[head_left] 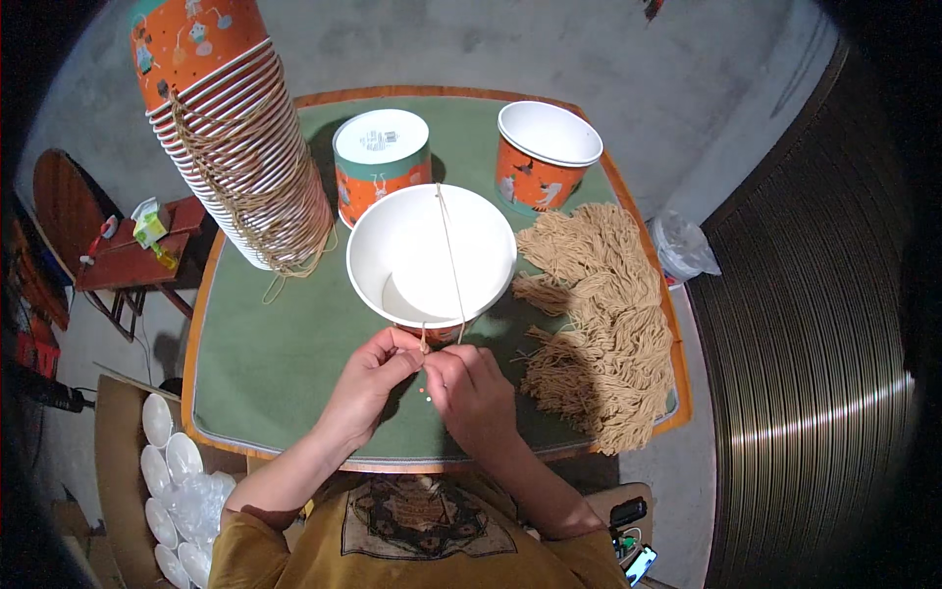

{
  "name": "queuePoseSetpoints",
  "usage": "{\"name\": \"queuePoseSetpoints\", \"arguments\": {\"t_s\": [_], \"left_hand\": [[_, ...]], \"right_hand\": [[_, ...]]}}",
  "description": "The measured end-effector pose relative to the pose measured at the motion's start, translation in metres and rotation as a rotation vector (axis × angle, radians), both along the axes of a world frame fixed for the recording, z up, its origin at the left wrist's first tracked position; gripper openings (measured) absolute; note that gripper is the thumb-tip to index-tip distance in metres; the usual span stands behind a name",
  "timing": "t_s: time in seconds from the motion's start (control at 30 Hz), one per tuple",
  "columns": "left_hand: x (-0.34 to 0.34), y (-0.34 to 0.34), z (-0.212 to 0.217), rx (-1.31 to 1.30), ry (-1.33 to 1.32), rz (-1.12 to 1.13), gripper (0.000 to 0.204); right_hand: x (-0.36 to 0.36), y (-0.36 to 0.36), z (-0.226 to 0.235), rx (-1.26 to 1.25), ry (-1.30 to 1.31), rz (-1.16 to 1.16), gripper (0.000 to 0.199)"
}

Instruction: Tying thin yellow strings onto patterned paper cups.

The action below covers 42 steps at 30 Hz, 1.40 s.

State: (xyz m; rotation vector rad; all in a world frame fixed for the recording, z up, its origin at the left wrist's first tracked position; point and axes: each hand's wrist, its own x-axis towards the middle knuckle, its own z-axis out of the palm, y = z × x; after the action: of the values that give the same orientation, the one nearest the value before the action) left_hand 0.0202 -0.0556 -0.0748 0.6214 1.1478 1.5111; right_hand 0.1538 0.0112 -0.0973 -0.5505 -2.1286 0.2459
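In front of me stands a white-lined paper bucket (pixel 371 250), its mouth facing up toward me. A thin tan cord (pixel 452 257) runs from its far rim across the mouth and down over the near rim. At that near side, my left hand (pixel 361 385) pinches the cord's knotted-looking end between thumb and fingers. My right hand (pixel 478 401) is closed on the cord right beside it, and the fingertips of both meet. Fingers partly hide the exact grip. Two tiny bits, orange and white, lie on the green cloth (pixel 285 393) below.
Left, a tall stack of orange buckets (pixel 196 59) is draped with cords (pixel 231 167). Behind are an upside-down bucket (pixel 381 182) and an upright one (pixel 530 177). Cut cords (pixel 613 324) are heaped right. Lower left, a cardboard box (pixel 123 461) holds several white round pieces (pixel 183 456).
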Motion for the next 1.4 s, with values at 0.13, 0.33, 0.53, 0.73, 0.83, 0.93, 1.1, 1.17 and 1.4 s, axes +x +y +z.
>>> {"name": "queuePoseSetpoints", "arguments": {"t_s": [0.13, 0.33, 0.53, 0.73, 0.83, 0.93, 1.1, 1.17, 1.4], "left_hand": [[0.002, 0.001, 0.003, -0.034, -0.089, 0.015, 0.007], [0.001, 0.007, 0.019, -0.064, -0.285, 0.058, 0.009], [-0.004, 0.015, 0.032, -0.147, -0.303, 0.110, 0.010], [-0.020, 0.022, 0.044, -0.230, -0.234, 0.080, 0.008], [-0.026, 0.025, 0.047, -0.271, -0.211, 0.085, 0.006], [-0.035, 0.028, 0.046, -0.304, -0.169, 0.077, 0.007], [-0.038, 0.029, 0.053, -0.306, -0.063, 0.000, 0.009], [-0.039, 0.026, 0.052, -0.271, -0.013, 0.032, 0.009], [-0.073, 0.028, -0.010, -0.068, 0.483, 0.182, 0.029]], "right_hand": [[0.003, 0.000, -0.001, 0.010, -0.034, 0.021, 0.034], [0.010, -0.004, 0.009, 0.073, -0.149, 0.078, 0.029], [0.015, -0.001, 0.022, 0.215, -0.237, 0.153, 0.015], [0.010, 0.004, 0.032, 0.314, -0.332, 0.250, 0.010], [0.006, 0.005, 0.033, 0.356, -0.314, 0.261, 0.011], [-0.002, 0.007, 0.033, 0.393, -0.295, 0.247, 0.012], [0.001, 0.013, 0.037, 0.326, -0.259, 0.238, 0.025], [0.014, 0.018, 0.042, 0.238, -0.371, 0.155, 0.039], [0.038, 0.062, 0.072, 0.213, -0.348, -0.191, 0.042]]}}
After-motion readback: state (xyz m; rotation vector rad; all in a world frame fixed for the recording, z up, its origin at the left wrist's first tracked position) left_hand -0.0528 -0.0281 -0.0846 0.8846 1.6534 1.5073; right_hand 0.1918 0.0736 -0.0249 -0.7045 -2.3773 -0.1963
